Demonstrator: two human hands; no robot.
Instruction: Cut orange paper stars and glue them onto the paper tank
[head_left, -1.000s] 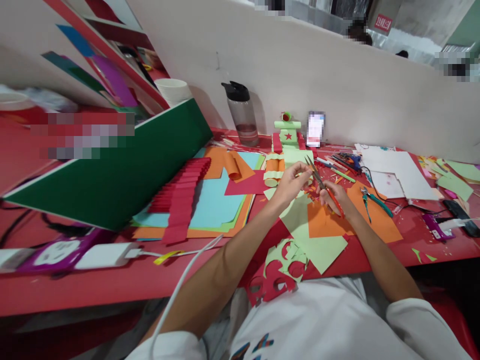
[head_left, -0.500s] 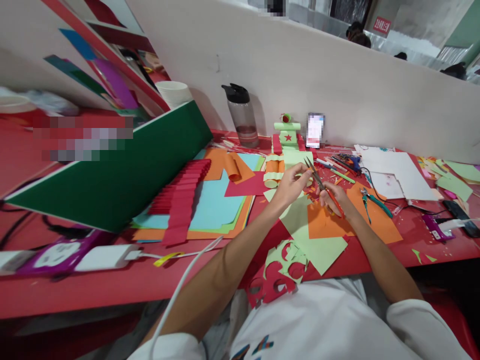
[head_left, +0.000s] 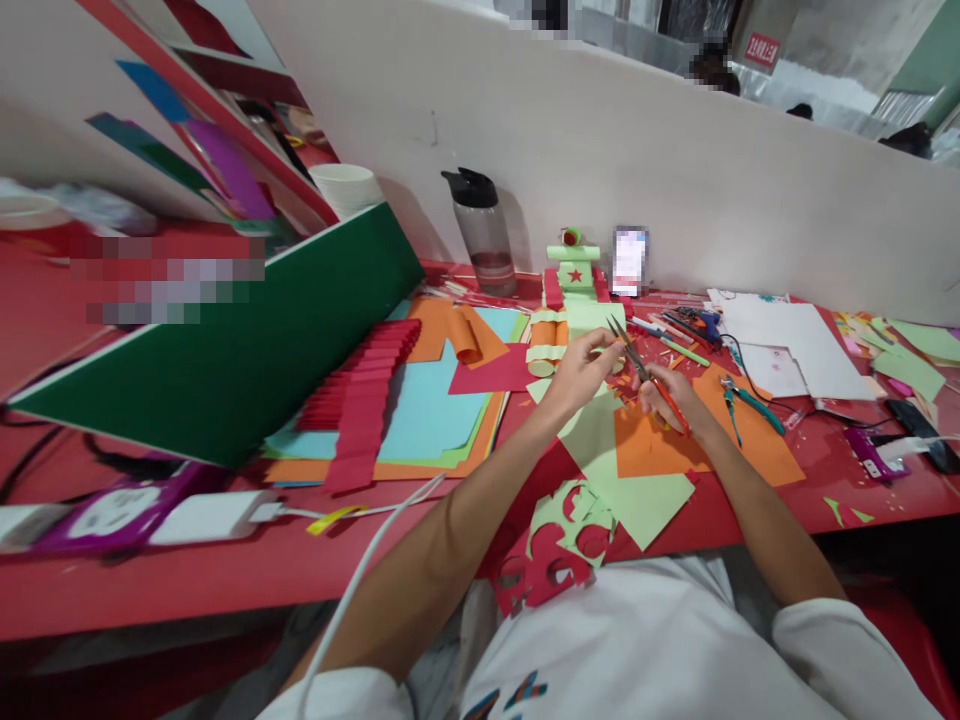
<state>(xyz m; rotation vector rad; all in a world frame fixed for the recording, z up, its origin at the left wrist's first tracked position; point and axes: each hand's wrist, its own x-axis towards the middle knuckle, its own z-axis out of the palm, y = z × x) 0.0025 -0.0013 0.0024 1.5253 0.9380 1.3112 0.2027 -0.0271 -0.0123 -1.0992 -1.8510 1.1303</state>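
My right hand (head_left: 667, 395) is closed around the orange handles of a pair of scissors (head_left: 636, 357), whose blades point up and to the left, a little apart. Close to the blades, my left hand (head_left: 589, 365) has its fingers pinched together; what they hold is too small to make out. Below both hands lie an orange sheet (head_left: 652, 450) and pale green paper (head_left: 637, 500). Just beyond is a paper model (head_left: 576, 290) of green, red and orange rolls with a red star. Green paper with round holes (head_left: 562, 520) overlaps similar red paper (head_left: 536, 575) at the table edge.
A water bottle (head_left: 484, 235) and a phone (head_left: 628, 262) stand against the partition. Left are stacked coloured sheets (head_left: 427, 410), pleated red paper (head_left: 360, 410) and a green board (head_left: 247, 340). Right are pliers (head_left: 757, 408), pens (head_left: 682, 343) and white sheets (head_left: 795, 345). A white cable (head_left: 367, 560) crosses my left arm.
Both hands and the scissors stay almost in place; the scissors' blades still stand a little apart. The view has shifted very slightly.
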